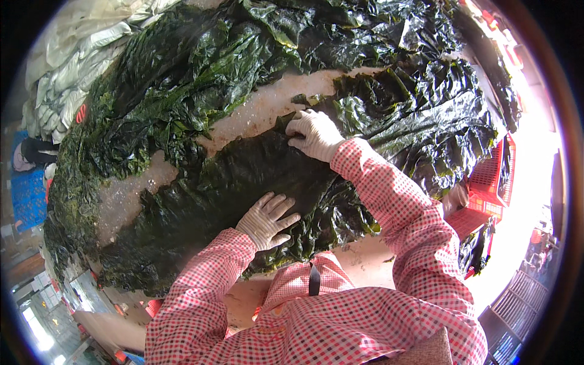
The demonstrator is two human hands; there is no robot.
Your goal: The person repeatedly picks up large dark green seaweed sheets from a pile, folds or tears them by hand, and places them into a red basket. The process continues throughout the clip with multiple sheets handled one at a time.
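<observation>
A broad, dark green kelp blade (255, 164) lies spread across the table before me. My left hand (269, 221), in a striped knit work glove, rests flat on its near half with the fingers apart. At the far edge of the same blade is my right hand (315, 135), gloved alike, its fingers bent down toward the kelp. Whether the right fingertips pinch that edge is hidden. Wet, glossy ruffled kelp (424, 114) lies to the right of this hand. Beyond a bare strip of table (269, 105), more kelp is heaped in a thick layer (191, 82).
Red plastic crates (490, 173) stand off the table's right side, some with kelp on them. Pale sacks (77, 77) are piled at the far left. A bent-over person (34, 153) is beside a blue crate (28, 196). Slatted racks (520, 294) are at lower right.
</observation>
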